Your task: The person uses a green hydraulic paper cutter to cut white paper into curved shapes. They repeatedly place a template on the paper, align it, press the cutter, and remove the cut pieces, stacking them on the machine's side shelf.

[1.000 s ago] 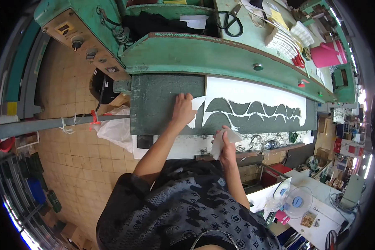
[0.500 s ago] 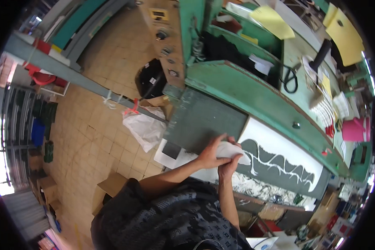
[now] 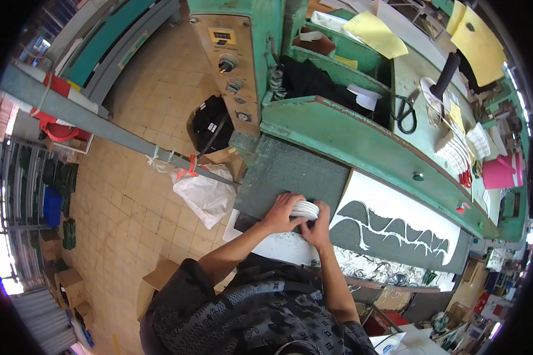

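Both hands' fingers close round a stack of white cut pieces (image 3: 305, 210) at frame centre, left hand (image 3: 282, 214) above-left, right hand (image 3: 319, 228) below; squaring its edges wants even pressure. Dark cutting pad (image 3: 290, 177) lies open upper-left; white sheet (image 3: 397, 216) crowds the right

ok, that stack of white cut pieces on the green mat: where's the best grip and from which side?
Grip the stack of white pieces across its two narrow ends, coming in from the near edge. It lies flat on the cutting mat, layers showing edge-on, so squeezing from both ends, as the left hand and right hand do, likely keeps it aligned.
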### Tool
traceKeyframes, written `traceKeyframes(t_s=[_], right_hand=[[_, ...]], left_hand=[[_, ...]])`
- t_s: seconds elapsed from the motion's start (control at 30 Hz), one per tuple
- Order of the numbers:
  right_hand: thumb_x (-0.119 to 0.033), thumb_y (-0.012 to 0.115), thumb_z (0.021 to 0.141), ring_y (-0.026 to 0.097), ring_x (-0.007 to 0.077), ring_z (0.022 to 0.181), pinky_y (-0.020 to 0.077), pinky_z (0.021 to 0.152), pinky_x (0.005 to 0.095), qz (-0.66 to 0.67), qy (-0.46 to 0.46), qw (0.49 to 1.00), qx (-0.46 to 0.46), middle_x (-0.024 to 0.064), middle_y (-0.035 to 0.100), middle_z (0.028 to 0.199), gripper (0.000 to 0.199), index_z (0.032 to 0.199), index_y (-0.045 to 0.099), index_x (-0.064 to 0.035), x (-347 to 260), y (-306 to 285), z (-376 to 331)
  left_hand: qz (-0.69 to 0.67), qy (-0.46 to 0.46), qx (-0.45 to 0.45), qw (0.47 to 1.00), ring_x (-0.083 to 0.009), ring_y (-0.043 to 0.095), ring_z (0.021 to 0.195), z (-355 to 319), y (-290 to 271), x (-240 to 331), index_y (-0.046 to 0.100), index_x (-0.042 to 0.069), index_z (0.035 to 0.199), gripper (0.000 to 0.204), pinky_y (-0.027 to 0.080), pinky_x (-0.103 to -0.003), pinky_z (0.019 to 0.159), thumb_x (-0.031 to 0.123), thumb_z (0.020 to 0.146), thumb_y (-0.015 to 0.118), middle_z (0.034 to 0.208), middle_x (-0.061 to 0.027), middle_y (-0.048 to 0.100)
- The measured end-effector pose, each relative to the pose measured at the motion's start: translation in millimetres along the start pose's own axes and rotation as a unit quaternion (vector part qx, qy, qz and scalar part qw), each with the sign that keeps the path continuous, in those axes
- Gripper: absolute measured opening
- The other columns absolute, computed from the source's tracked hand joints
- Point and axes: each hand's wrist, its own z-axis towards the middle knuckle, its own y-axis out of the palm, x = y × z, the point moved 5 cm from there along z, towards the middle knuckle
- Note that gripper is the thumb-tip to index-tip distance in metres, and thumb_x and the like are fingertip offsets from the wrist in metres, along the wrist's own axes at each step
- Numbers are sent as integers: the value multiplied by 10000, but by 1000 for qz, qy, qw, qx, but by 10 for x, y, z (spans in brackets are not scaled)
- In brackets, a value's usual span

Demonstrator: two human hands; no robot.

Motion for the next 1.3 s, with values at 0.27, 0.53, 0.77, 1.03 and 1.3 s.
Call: traceKeyframes(t_s=[0.27,0.53,0.77,1.03,1.3], right_hand=[[-107,804,856,624,423,1067,522,930,472,44,49,984,-163,206,650,1151,436,1241,605,-59,37,-71,67],[-64,788,797,681,403,1060,551,961,469,71,15,989,-126,153,712,1088,384,1164,678,-75,74,99,-151],[-66,807,731,640,400,1209,526,987,475,39,-79,994,-62,152,699,1251,473,1181,664,-79,-179,-76,53],[-215,794,887,718,412,945,586,806,471,33,-44,991,-126,174,749,1042,363,1205,703,-66,-646,-1354,530],[-182,806,891,741,387,961,591,825,412,-27,-72,992,101,220,751,1115,452,1289,683,-7,-1338,-3992,1830]], left_hand=[[-37,-27,-41,998,-385,688,1017,-114,48,-190,691,59,1159,361,548,-457,909,194,854,829,1073,-149,724],[-7,32,-103,994,-440,635,1062,-345,169,-274,619,33,1185,366,504,-519,935,93,850,752,1091,-199,664],[26,78,-71,994,-421,580,1086,-331,139,5,594,27,1186,352,451,-514,971,82,877,750,1135,-207,603],[14,160,-33,987,-375,703,834,623,-335,1242,709,35,1067,364,577,-422,734,33,751,890,951,-156,702],[-4,299,22,954,-353,703,1132,2688,-324,3403,641,-2,1320,405,542,-411,994,66,931,730,1260,-208,703]])
